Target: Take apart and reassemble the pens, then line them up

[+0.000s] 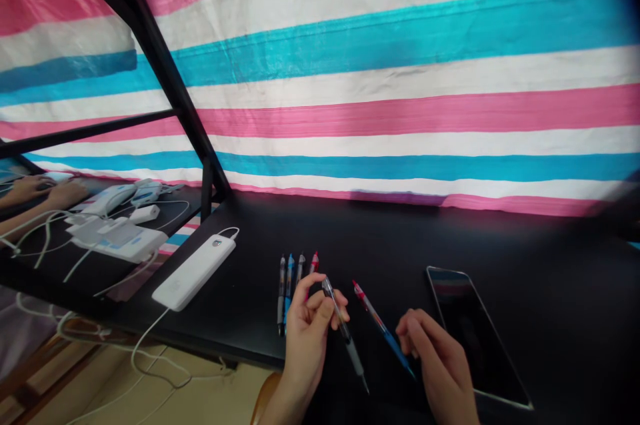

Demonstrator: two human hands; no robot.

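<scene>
My left hand [311, 328] grips a pen with a clear barrel and grey grip [345, 331] between thumb and fingers. The pen slants down to the right, its tip bare. A pen with a red top and blue lower part [383, 325] lies on the table, beside my right hand [437, 361]. The right hand's fingers are curled together; whatever they may hold is hidden. Left of my left hand lie a grey pen [281, 295], a blue pen [289, 285], a dark pen [301, 268] and a red pen [314, 263], the last partly covered by the hand.
A phone [475, 331] lies beside my right hand on the black table [390, 231]. On the left sits a white power bank [195, 271] with a cable. Beyond a black metal frame [185, 101], another person's hands [65, 193] rest near a power strip [120, 238]. A striped sheet [400, 111] hangs behind.
</scene>
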